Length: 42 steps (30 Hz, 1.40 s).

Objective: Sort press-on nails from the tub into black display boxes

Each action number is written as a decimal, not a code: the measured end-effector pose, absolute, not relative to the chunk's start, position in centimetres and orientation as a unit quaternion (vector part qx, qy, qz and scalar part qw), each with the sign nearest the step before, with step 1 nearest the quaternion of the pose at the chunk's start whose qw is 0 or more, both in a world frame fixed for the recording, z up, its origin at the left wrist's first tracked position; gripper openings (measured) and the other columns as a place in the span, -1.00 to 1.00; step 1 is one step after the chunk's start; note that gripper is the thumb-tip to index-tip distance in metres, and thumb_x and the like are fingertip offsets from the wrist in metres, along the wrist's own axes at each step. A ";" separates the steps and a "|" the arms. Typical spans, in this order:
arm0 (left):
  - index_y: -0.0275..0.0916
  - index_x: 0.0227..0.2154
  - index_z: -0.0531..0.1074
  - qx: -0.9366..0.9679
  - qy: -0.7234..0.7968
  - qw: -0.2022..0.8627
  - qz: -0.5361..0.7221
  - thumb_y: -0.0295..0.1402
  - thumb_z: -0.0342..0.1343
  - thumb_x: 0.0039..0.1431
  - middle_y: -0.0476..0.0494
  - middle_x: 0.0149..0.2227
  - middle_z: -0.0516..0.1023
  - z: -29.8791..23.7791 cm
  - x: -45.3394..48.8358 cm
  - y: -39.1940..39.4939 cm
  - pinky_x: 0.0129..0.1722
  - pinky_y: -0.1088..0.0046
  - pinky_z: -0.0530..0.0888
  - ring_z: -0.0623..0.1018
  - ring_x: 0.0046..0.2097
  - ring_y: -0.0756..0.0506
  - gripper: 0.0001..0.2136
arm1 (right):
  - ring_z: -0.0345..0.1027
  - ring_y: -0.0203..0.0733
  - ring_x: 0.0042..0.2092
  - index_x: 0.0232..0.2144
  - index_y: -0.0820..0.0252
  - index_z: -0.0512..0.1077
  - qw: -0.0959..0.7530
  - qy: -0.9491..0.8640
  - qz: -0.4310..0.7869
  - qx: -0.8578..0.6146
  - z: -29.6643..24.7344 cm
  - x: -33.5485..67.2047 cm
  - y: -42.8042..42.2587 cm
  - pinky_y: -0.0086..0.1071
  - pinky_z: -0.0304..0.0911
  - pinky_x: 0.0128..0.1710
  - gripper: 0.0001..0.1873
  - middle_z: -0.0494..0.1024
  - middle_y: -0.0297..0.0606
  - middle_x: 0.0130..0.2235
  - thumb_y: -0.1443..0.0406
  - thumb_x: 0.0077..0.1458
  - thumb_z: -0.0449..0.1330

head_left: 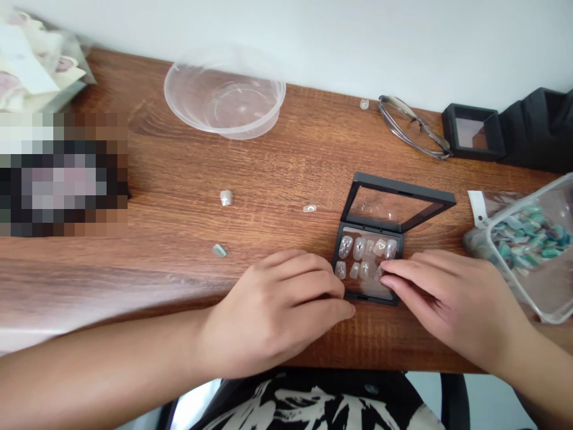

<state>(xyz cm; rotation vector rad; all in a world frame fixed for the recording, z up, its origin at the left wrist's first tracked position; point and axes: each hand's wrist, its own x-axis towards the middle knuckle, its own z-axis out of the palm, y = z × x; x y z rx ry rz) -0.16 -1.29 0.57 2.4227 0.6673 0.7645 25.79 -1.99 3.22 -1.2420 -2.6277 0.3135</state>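
A small black display case [405, 184] lies on the table with its windowed lid raised. Inside sit several press-on nails [345, 246] in two rows, clear with white or silver designs such as a heart, stars and a cross. My left hand [280, 304] grips the case's left front corner, fingers bent along its side and thumb at the front edge. Over the right end of the front row, my right hand [456, 292] pinches a clear press-on nail [378, 272], mostly covered by the fingertips. Whether that nail touches the case floor I cannot tell.
Loose nails lie at left: a whitish one [226, 197], a greenish one [219, 250] and a small one [310, 208]. Behind are a clear round bowl [224, 128], eyeglasses [414, 122] and black cases [474, 131]. At right stands a clear tub [559, 298] of teal nails.
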 end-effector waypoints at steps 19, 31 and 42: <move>-0.23 -0.21 0.52 0.892 0.254 0.238 0.288 -0.51 0.09 0.33 -0.02 -0.29 0.63 0.7 0.0 -1.3 -0.22 0.36 0.52 0.56 -0.21 -0.08 -0.87 | 0.45 -0.19 -0.45 -0.35 0.24 0.55 0.090 -0.910 0.018 -0.404 3.4 25.4 -2.0 -0.29 0.12 -0.49 -0.72 0.60 -0.30 -0.45 0.26 0.34 0.11; -0.22 -0.21 0.53 0.896 0.251 0.232 0.285 -0.47 0.11 0.33 -0.03 -0.28 0.64 0.6 -0.1 -1.2 -0.20 0.35 0.54 0.56 -0.20 -0.08 -0.90 | 0.36 -0.24 -0.53 -0.20 0.31 0.57 0.113 -0.919 -0.030 -0.376 4.0 25.4 -2.0 -0.28 0.12 -0.53 -0.80 0.55 -0.34 -0.53 0.45 0.28 0.12; -0.21 -0.20 0.53 0.892 0.261 0.226 0.292 -0.45 0.10 0.35 -0.02 -0.26 0.62 0.0 -0.3 -1.3 -0.20 0.34 0.51 0.54 -0.17 -0.10 -0.89 | 0.37 -0.22 -0.53 -0.34 0.20 0.59 0.066 -0.927 0.030 -0.367 3.7 25.8 -1.8 -0.29 0.13 -0.57 -0.66 0.52 -0.34 -0.54 0.40 0.29 0.01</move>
